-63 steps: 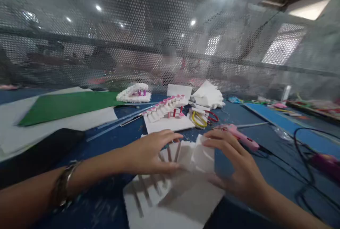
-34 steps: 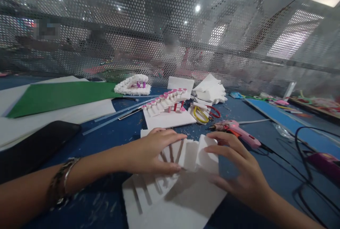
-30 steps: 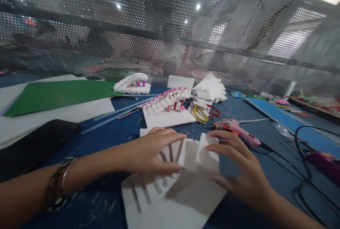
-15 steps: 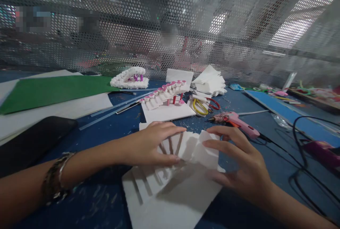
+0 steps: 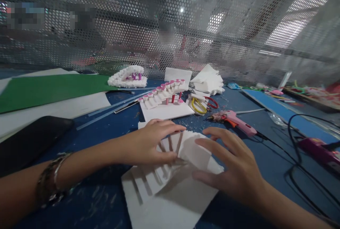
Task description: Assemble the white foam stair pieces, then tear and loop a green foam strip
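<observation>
A small white model staircase [image 5: 148,177] with curving steps stands on a white foam board base [image 5: 183,200] in front of me. My left hand [image 5: 156,144] spans its upper steps, fingertips on the far edge and thumb on the near edge. At the top right end of the steps lies a flat white piece [image 5: 196,151]. Over that end curves my right hand [image 5: 230,161], fingers apart, index fingertip close to the white piece; I cannot tell whether it touches. Parts of the steps are hidden under my left hand.
Behind stands another staircase model [image 5: 162,96] with pink-topped pieces. To its right are yellow-handled scissors [image 5: 198,105] and a pink glue gun [image 5: 239,122] with a black cable. A black object [image 5: 39,133] and green sheet [image 5: 58,90] lie left. Perforated metal [image 5: 170,20] rises behind.
My right hand has shifted slightly left and its fingers have come off or loosened from the white piece, which now lies flatter and further left. My left hand stays on the staircase.
</observation>
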`<state>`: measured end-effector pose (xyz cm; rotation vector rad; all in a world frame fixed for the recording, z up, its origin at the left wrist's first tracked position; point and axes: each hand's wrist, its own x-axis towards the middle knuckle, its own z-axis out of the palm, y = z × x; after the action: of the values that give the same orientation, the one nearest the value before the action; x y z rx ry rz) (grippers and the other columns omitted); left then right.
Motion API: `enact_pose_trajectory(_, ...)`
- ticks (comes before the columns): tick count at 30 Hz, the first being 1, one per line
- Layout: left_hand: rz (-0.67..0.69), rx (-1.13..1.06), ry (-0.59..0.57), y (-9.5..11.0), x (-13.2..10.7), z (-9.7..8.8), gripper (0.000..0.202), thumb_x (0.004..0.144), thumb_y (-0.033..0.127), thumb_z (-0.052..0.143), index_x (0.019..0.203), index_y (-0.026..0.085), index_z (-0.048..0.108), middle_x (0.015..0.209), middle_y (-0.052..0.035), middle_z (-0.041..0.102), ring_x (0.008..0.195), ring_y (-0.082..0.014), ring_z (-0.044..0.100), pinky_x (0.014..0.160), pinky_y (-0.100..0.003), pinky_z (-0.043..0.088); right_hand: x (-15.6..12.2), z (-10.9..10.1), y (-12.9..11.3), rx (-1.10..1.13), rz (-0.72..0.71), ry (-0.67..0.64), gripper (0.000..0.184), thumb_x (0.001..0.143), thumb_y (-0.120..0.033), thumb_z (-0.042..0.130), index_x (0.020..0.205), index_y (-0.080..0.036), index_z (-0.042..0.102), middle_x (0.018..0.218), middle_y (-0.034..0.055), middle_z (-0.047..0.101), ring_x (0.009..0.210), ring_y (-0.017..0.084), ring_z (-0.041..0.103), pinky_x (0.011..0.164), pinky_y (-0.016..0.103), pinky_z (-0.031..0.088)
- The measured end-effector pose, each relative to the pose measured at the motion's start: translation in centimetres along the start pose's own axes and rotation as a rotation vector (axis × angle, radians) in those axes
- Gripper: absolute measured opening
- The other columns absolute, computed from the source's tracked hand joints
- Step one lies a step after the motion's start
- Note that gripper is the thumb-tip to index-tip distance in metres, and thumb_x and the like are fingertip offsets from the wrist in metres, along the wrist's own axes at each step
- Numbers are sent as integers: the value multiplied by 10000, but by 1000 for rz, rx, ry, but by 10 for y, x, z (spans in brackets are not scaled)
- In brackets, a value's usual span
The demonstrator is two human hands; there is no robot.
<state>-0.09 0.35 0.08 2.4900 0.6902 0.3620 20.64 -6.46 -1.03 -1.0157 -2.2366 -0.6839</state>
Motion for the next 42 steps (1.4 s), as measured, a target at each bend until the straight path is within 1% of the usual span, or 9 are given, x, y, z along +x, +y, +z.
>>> enact_pose_trajectory(4, 4, -13, 15, -1, -1, 1, 537, 762, 332, 542, 1246, 135, 417, 1267, -102, 466, 1169, -229, 402, 988, -337, 301, 1, 1, -1, 4, 18, -20, 423, 795, -543, 447, 809, -150, 606, 834, 121, 617, 715, 193, 577, 587, 315, 469)
enact_pose_trajectory(10, -14, -24, -4, -2, -2, 1, 553, 768, 368, 527, 1262, 153, 401, 1284, -95, 445, 1194, -243, 367, 999, -353, 290, 3, 1, -1, 27, 28, -43, 400, 778, -528, 478, 807, -150, 606, 834, 116, 619, 713, 190, 578, 596, 314, 471)
enact_pose_trajectory(17, -38, 15, -31, 3, -3, 2, 744, 688, 408, 632, 1319, 172, 315, 1303, -103, 403, 1204, -284, 325, 1017, -426, 232, 2, -1, -2, 71, 24, -88, 410, 760, -534, 498, 840, -145, 598, 861, 125, 611, 761, 204, 568, 622, 331, 472)
enact_pose_trajectory(21, -59, 8, -28, 4, -2, 4, 731, 701, 438, 625, 1311, 165, 330, 1287, -110, 406, 1196, -289, 326, 1015, -435, 217, 4, -3, -2, 85, 9, -109, 387, 749, -513, 518, 837, -144, 593, 857, 117, 611, 743, 196, 564, 608, 320, 473)
enact_pose_trajectory(25, -76, -8, -18, 2, -2, 6, 712, 701, 468, 619, 1296, 181, 353, 1265, -102, 418, 1181, -294, 334, 990, -424, 262, 5, -4, -2, 107, -5, -125, 387, 756, -501, 510, 844, -133, 589, 859, 123, 606, 739, 193, 555, 618, 323, 474)
enact_pose_trajectory(33, -91, -31, 23, -1, 0, 8, 607, 714, 469, 595, 1240, 229, 412, 1252, -74, 439, 1161, -282, 371, 960, -405, 312, 1, -3, -1, 125, 12, -165, 399, 755, -499, 512, 950, -153, 559, 929, 122, 585, 803, 208, 551, 654, 356, 477)
enact_pose_trajectory(36, -78, -15, 40, -1, -1, 8, 596, 711, 455, 603, 1230, 222, 425, 1242, -72, 451, 1162, -281, 374, 967, -406, 305, 0, -5, 3, 98, -30, -148, 438, 754, -497, 520, 1013, -144, 539, 971, 138, 575, 869, 227, 535, 705, 387, 471)
enact_pose_trajectory(38, -73, -13, 39, -2, -1, 7, 591, 709, 439, 609, 1225, 213, 431, 1240, -70, 455, 1167, -279, 373, 971, -398, 303, -2, -7, 6, 83, -105, -134, 418, 765, -458, 539, 1032, -137, 531, 989, 140, 578, 922, 229, 522, 756, 388, 460)
enact_pose_trajectory(42, -69, -25, 11, -2, -1, 6, 601, 703, 414, 619, 1235, 210, 427, 1247, -67, 452, 1175, -273, 367, 980, -383, 302, -5, -8, 9, 63, -219, -70, 187, 834, -301, 504, 969, -184, 557, 941, 70, 631, 922, 180, 542, 858, 363, 417)
